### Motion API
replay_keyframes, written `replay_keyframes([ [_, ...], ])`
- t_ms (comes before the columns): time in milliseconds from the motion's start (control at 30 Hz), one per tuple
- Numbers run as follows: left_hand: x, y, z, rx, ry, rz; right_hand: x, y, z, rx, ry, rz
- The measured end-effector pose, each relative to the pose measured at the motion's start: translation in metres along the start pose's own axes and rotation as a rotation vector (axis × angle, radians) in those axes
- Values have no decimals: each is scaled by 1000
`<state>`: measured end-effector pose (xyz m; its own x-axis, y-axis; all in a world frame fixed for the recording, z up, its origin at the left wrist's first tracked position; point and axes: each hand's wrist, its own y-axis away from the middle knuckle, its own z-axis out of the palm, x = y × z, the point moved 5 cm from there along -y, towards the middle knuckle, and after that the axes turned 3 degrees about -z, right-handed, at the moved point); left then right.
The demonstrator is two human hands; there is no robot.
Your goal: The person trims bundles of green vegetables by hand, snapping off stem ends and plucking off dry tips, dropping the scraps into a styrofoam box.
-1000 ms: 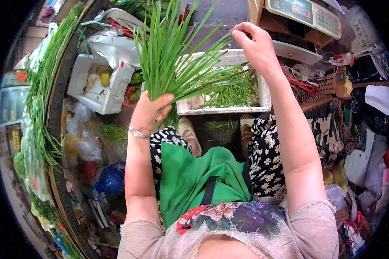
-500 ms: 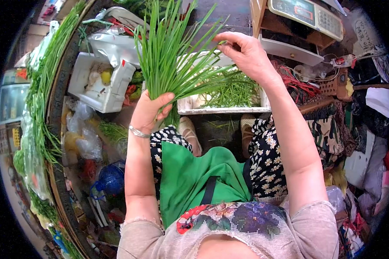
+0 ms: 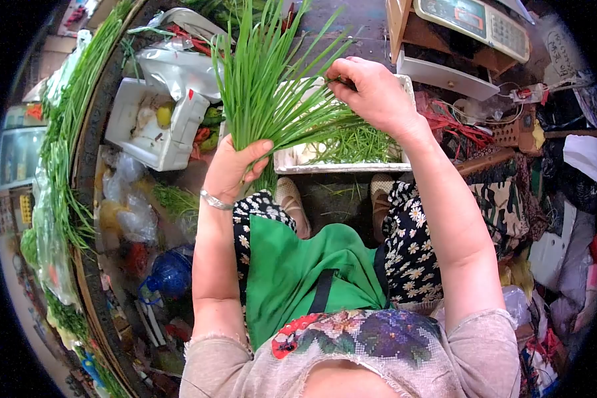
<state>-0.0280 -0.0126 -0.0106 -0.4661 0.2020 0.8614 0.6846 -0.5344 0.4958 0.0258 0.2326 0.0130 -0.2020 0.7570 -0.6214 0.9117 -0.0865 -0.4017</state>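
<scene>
My left hand point(image 3: 235, 167) is wrapped round the lower end of a bunch of garlic chives point(image 3: 262, 93). Their long green blades fan upward and to the right. At the right edge of the fan, my right hand point(image 3: 375, 93) has its thumb and fingers pinched together on a few blade tips. Below that hand stands a white foam box point(image 3: 341, 168) with loose green blades point(image 3: 358, 142) lying in it. Part of the box is hidden behind the bunch and my right hand.
Left of the bunch is another white foam box point(image 3: 136, 126) with a yellow item inside. Greens point(image 3: 63, 159) lie along a shelf at far left. A scale point(image 3: 471, 23) sits above a drawer point(image 3: 448, 76) at upper right. A blue plastic jug point(image 3: 171, 273) lies lower left.
My right hand has shifted slightly down and its fingers have closed more tightly at the blade tips. The left hand and the bunch have moved slightly right.
</scene>
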Motion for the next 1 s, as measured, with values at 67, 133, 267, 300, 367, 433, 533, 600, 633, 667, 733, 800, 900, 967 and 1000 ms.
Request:
replay_keyframes([
  [67,0,-1,1,17,-15,-5,-2,1,3,12,25,21],
  [133,0,-2,3,15,-16,-6,-2,2,5,36,76,69],
  [267,0,-3,6,32,-33,-18,-4,3,8,50,148,109],
  [300,-1,-3,6,31,-34,-18,-5,4,8,48,167,114],
  [367,-3,-5,7,16,-35,-19,-6,4,9,47,186,122],
  [433,-5,-7,7,7,-37,-23,-6,4,9,37,220,125],
  [533,-6,-7,8,11,-40,-25,-1,3,7,74,255,142],
  [600,-5,-7,9,19,-46,-25,0,3,1,138,243,120],
  [633,-4,-6,9,38,-40,-26,2,2,0,138,243,120],
  [667,-4,-6,8,59,-33,-27,2,1,2,81,120,51],
  [733,-7,-7,5,36,-22,-21,4,1,4,24,-32,-9],
  [800,-6,-8,5,10,-7,-13,13,0,-2,52,-65,-21],
  [900,-4,-7,2,50,10,-18,13,1,-11,-14,-204,120],
  [967,-3,-6,2,47,3,-15,14,2,-11,-19,-275,83],
  [1000,-4,-6,2,46,4,-19,14,0,-11,35,-198,-1],
])
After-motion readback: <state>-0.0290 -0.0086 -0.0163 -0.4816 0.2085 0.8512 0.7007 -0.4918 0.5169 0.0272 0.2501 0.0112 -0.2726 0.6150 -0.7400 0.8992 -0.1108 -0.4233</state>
